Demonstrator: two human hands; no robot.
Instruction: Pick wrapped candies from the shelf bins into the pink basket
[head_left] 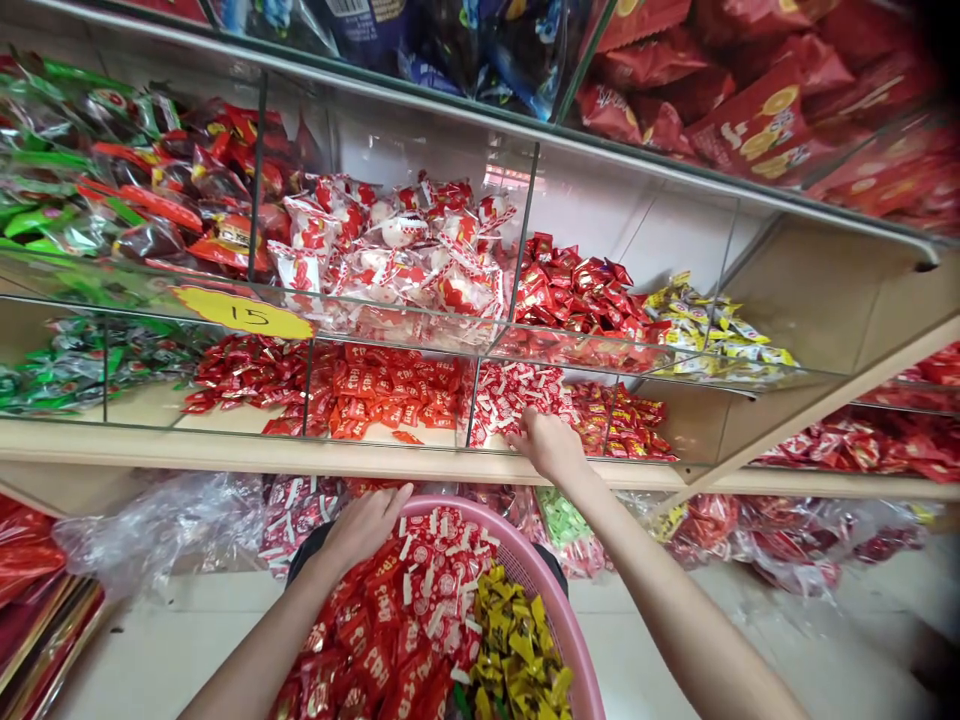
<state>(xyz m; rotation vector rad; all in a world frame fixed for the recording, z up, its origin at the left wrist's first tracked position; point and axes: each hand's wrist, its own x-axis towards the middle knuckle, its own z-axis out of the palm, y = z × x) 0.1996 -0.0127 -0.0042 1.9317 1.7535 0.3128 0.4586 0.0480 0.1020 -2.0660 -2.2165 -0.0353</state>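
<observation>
A pink basket [574, 640] holds red packets, red-and-white candies [442, 580] and yellow-wrapped candies [517, 650]. My left hand [367, 522] rests at the basket's far left rim, its fingers together and pointing right; whether they grip the rim is unclear. At the front of a lower shelf compartment, my right hand [549, 445] is closed beside the red-and-white candies [517, 390]. Anything inside its curled fingers is hidden.
Glass dividers and a glass front edge line the shelves, with a wooden ledge [225, 455] below. A yellow tag [244, 313] reads 15. Plastic bags [202, 520] of candy lie under the ledge on both sides. A slanted wooden panel [840, 400] stands at the right.
</observation>
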